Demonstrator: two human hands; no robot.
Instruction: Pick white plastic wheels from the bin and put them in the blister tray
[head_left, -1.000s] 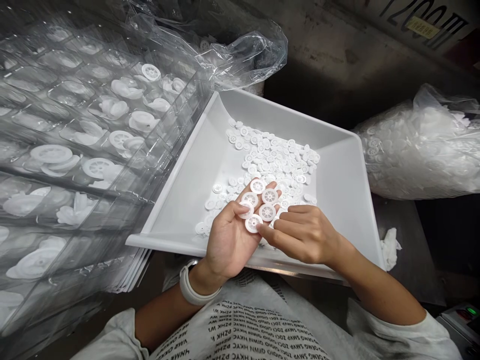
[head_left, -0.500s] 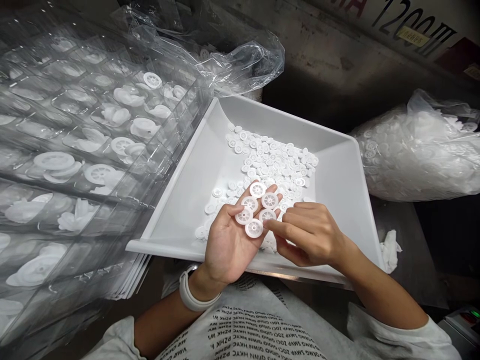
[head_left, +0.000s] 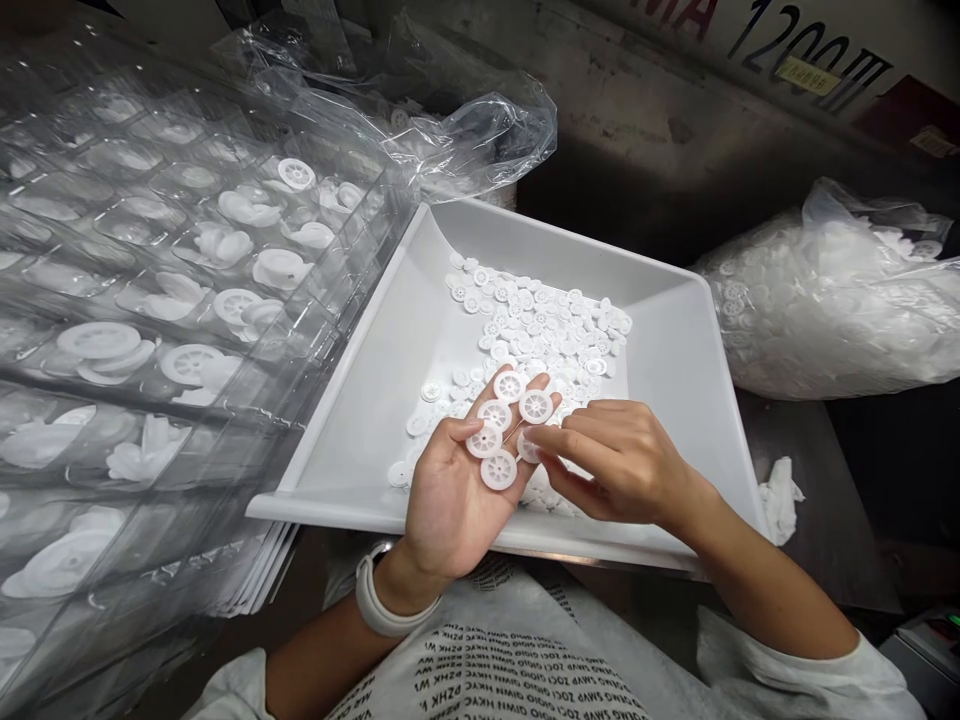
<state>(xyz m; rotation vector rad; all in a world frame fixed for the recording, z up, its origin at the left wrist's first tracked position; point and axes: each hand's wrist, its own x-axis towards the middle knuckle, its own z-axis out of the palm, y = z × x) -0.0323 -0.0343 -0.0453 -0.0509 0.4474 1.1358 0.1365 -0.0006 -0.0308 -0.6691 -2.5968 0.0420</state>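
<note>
The left hand (head_left: 450, 490) lies open, palm up, with four white plastic spoked wheels (head_left: 499, 470) on it above the white tray (head_left: 352, 430); at its 3 o'clock, the right hand (head_left: 619, 465) touches a fifth wheel (head_left: 528, 447), thumb apart.

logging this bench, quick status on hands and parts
Left hand open palm-up, carrying white plastic spoked wheels. Right hand fingers on one wheel. Hands above white plastic tray, nothing blocking.
</note>
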